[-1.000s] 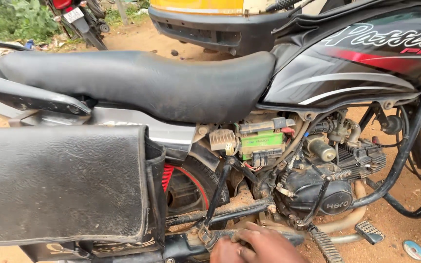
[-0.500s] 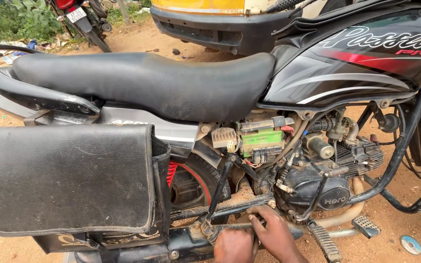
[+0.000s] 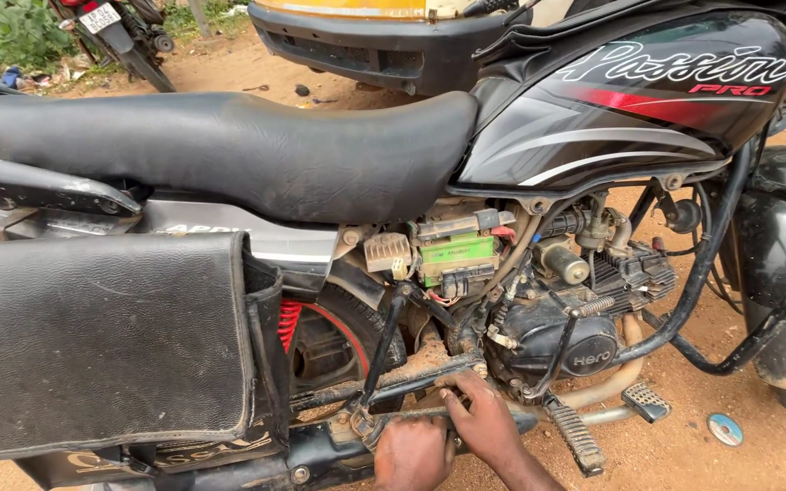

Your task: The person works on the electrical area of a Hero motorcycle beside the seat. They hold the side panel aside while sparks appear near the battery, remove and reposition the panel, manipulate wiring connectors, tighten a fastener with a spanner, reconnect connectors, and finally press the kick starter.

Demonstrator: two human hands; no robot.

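A black motorcycle stands side-on, with a long black seat (image 3: pixel 229 155) and an exposed engine (image 3: pixel 566 327). Both my hands are low at the bottom edge, under the engine. My right hand (image 3: pixel 487 425) reaches up-left and its fingers pinch the end of a thin grey metal tool (image 3: pixel 402 415), which lies along the muddy lower frame bar (image 3: pixel 384 386). The tool's far end sits on a fitting near the rear footrest mount. Just left of and below the right hand, my left hand (image 3: pixel 411 455) is curled into a fist; what it holds is hidden.
A black saddlebag (image 3: pixel 93 345) hangs over the rear wheel (image 3: pixel 329 345) with its red spring. Footpegs (image 3: pixel 646 400) stick out under the engine. A small disc (image 3: pixel 725 429) lies on the sandy ground. A yellow vehicle's bumper (image 3: pixel 357 45) and another motorcycle (image 3: pixel 120 32) stand behind.
Both hands have come further into view from the bottom edge. The right hand has reached up-left to the tool by the frame bar.
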